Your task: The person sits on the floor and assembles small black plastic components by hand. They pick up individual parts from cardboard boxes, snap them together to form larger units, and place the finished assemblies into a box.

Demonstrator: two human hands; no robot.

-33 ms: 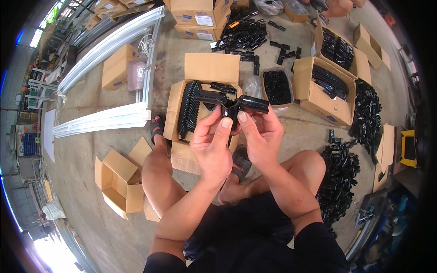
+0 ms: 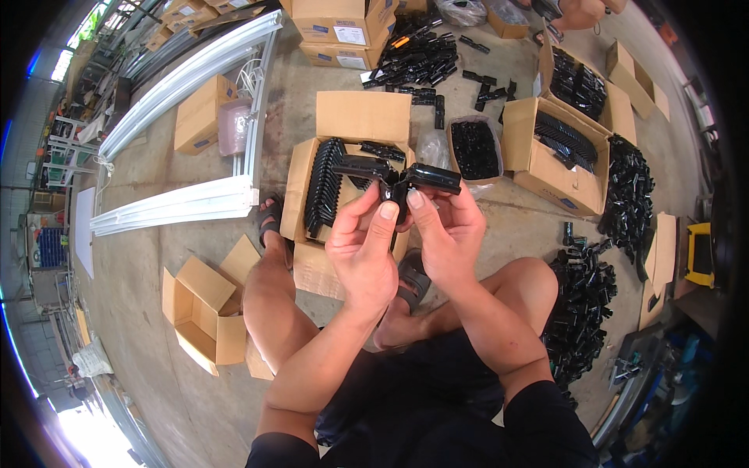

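Observation:
My left hand (image 2: 363, 256) and my right hand (image 2: 447, 238) meet in front of me, closed on a glossy black pipe joint (image 2: 434, 178). Its two arms spread left and right, and a short stem points down between my thumbs. My fingertips hide part of that stem. Whether the joint is one piece or two halves, I cannot tell. Just beyond my hands stands an open cardboard box (image 2: 363, 117), its flaps folded out. A tight row of similar black joints (image 2: 324, 187) lines the left side inside it. My hands cover part of the box.
Loose black joints form a large heap (image 2: 581, 312) by my right knee and a pile (image 2: 417, 61) farther off. A filled carton (image 2: 558, 183) and a tub of small black parts (image 2: 476, 148) stand right. An open carton (image 2: 207, 312) and white metal profiles (image 2: 179, 209) lie left. Another person (image 2: 577, 14) sits far right.

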